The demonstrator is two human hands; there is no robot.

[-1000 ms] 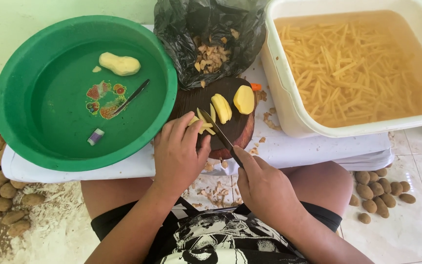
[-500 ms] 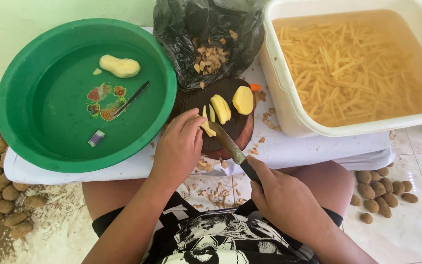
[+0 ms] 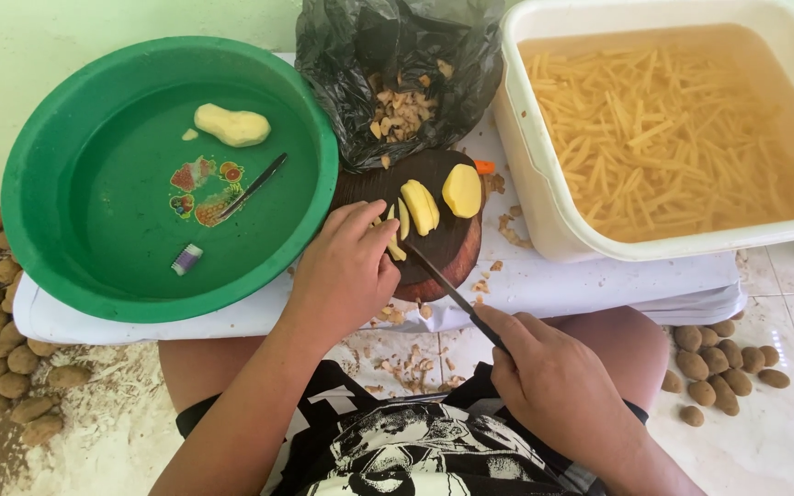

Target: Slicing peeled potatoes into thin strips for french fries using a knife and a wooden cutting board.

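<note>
the step in hand looks like slicing a peeled yellow potato slab (image 3: pixel 395 241) into sticks on the round dark wooden cutting board (image 3: pixel 448 248). the left hand (image 3: pixel 346 271) presses it down, fingers curled together. the right hand (image 3: pixel 549 381) grips the steel knife (image 3: pixel 448 289), blade angled toward the slab; the next cut needs fingertips tucked.

The left hand (image 3: pixel 346 266) lay palm-down at frame centre, fingers curled forward. The right hand (image 3: pixel 553 381), lower right of centre, was closed in a grip, forearm running to the bottom edge.
</note>
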